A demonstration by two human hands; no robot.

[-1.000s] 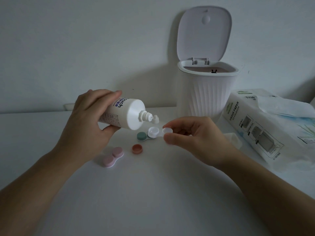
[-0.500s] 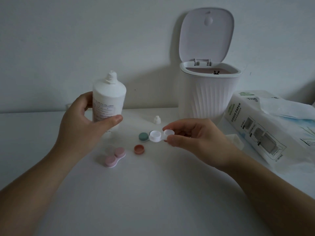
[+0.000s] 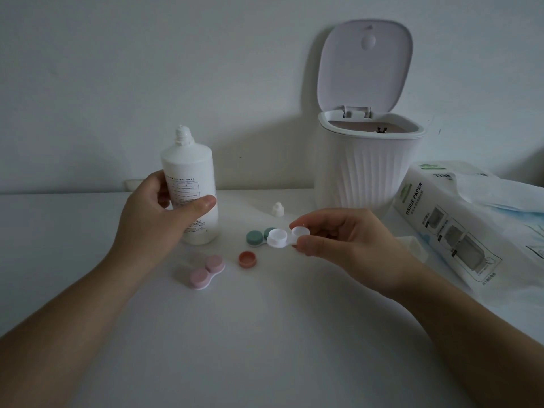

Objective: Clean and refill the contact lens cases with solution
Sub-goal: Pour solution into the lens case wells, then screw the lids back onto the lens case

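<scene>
Right hand (image 3: 350, 240) grip hides white lens case (image 3: 278, 238) end; bottle (image 3: 191, 184) print illegible.

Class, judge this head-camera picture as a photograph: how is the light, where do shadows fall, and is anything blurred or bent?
Head view: dim, flat, greyish light with no glare; the bin and bottle cast soft shadows leftward on the wall; wide-angle bending curves the table edge and stretches the forearms at the corners; the case in the right hand is sharp, the bottle's small print unreadable.

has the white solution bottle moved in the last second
Yes. The white plastic solution bottle, gripped by the left hand, swung from tipped over the case to upright, standing left of the small white cap.
</scene>
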